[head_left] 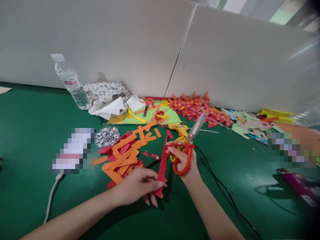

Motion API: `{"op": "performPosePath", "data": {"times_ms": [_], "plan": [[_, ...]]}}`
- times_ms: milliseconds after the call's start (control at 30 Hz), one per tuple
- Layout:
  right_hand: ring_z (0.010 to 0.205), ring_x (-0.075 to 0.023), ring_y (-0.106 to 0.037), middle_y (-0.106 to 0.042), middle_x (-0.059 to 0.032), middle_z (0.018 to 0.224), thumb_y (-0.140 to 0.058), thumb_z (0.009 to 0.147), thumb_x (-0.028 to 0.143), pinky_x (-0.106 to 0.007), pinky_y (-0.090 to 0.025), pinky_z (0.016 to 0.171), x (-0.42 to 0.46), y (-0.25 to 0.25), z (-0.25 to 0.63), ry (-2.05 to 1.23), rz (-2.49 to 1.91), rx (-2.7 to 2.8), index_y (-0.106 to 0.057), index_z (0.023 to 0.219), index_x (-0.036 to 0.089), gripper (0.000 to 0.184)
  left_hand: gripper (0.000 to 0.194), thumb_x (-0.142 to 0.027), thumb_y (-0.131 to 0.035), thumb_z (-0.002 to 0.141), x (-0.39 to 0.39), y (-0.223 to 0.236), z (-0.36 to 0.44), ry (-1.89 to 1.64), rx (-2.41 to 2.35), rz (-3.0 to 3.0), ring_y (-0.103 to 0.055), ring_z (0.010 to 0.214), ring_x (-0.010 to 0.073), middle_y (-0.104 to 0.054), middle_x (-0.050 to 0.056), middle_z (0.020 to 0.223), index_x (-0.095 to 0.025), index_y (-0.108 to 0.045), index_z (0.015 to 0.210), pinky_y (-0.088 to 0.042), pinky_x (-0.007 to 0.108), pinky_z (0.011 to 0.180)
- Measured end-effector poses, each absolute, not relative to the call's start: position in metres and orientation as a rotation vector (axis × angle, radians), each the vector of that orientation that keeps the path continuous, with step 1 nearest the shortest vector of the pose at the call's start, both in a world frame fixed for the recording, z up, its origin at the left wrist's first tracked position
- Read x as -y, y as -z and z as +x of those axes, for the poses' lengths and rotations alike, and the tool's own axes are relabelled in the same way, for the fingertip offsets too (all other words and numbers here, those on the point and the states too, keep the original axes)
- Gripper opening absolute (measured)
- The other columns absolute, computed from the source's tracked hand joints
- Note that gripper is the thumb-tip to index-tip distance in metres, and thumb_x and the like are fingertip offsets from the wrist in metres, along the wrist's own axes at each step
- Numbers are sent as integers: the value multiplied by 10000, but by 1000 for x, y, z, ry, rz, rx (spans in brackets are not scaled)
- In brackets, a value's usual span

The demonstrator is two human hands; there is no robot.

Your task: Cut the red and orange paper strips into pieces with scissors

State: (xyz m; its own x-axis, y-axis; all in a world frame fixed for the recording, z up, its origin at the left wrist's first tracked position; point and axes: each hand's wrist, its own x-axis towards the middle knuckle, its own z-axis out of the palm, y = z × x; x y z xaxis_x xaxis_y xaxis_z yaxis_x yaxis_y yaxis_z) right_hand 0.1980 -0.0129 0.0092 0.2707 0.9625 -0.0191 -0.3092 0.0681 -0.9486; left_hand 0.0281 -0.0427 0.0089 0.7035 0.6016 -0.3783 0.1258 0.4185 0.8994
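- Two hands are in use above the green table.
- Left hand: closed, pinching the lower end of the red strip between thumb and fingers.
- Right hand: closed around the red handle of the scissors. Its fingertips lie at the upper part of the red strip; whether they also pinch it, cannot tell.
- Red strip: between the two hands, roughly upright in view, left of the scissors.
- Scissors: blades point up and to the right, away from the wearer. The blades are beyond the hand, clear of the strip's lower end.
- Strip pile: orange and red pieces, loosely overlapping, just beyond and left of the left hand.
- Scraps: small, red, between pile and red strip.
- Glue gun: yellow, on the table beyond the right hand, partly hidden by it.
- Black cord: runs from behind the right hand to the lower edge of view.
- Eye pack: clear, beside the far left of the pile.
- Fish: woven red and orange, heaped against the grey panel.
- Bottle: leaning in view, beside the patterned pouch.
- Phone: left side, screen blurred, white cable attached.
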Motion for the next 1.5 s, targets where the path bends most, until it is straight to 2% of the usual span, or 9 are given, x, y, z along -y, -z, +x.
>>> {"op": "performPosePath", "data": {"times_ms": [100, 233, 433, 667, 867, 1000, 1233, 1400, 1500], "plan": [[708, -194, -696, -714, -35, 745, -702, 657, 219, -281, -551, 639, 13, -12, 199, -1174, -1039, 770, -536, 747, 186, 192, 259, -389, -574, 802, 42, -7, 29, -414, -806, 1030, -651, 612, 105, -685, 53, 808, -131, -582, 793, -443, 159, 471], [680, -231, -703, -710, -18, 684, -667, 700, 317, -326, -560, 607, 15, -13, 194, -1259, -1014, 776, -488, 742, 208, 214, 298, -341, -642, 764, 37, -7, 26, -552, -841, 856, -679, 743, 142, -701, 59, 885, -174, -506, 971, -492, 189, 542], [730, -222, -700, -703, -8, 736, -659, 746, 387, -333, -556, 655, 18, -5, 191, -1302, -1060, 937, -475, 783, 228, 247, 355, -290, -679, 747, 36, -8, 24, -621, -812, 827, -695, 717, 166, -715, 38, 776, -206, -334, 756, -477, 190, 532], [849, -217, -662, -691, -51, 895, -618, 758, 476, -383, -512, 816, 23, -7, 190, -1223, -1088, 1116, -524, 789, 217, 278, 254, -270, -686, 709, 35, -13, 23, -624, -843, 800, -682, 809, 209, -703, 87, 850, -130, -624, 911, -515, 242, 609], [969, -236, -625, -678, -83, 1000, -565, 790, 499, -415, -451, 919, 25, -6, 191, -1219, -1064, 1250, -562, 834, 204, 298, 311, -378, -545, 765, 33, -14, 20, -680, -740, 733, -648, 863, 247, -699, 130, 893, -108, -677, 845, -523, 294, 620], [986, -215, -615, -672, -68, 1026, -565, 809, 452, -417, -430, 947, 26, -5, 191, -1265, -1019, 1219, -526, 848, 218, 240, 295, -404, -640, 742, 31, -15, 21, -593, -849, 909, -649, 764, 188, -702, 99, 856, -121, -689, 808, -497, 248, 597], [568, -114, -601, -641, -44, 1037, -669, 732, 367, -308, -526, 638, 28, -11, 185, -1086, -1158, 1142, -436, 790, 233, 275, 249, -402, -658, 744, 30, -14, 20, -671, -903, 960, -638, 699, 128, -689, 38, 845, -155, -653, 777, -478, 215, 591], [375, -57, -441, -589, 62, 695, -721, 671, 289, -202, -365, 369, 28, -7, 187, -1045, -1281, 1157, -415, 758, 235, 322, 251, -414, -629, 768, 31, -14, 20, -765, -916, 986, -620, 681, 129, -650, 3, 743, -169, -576, 755, -479, 224, 593], [387, -58, -420, -552, 73, 646, -744, 631, 298, -202, -343, 371, 27, -2, 189, -1162, -1316, 1228, -448, 747, 224, 327, 252, -412, -608, 785, 33, -12, 21, -757, -902, 1079, -608, 680, 124, -628, -1, 733, -166, -568, 752, -473, 226, 605]]}}
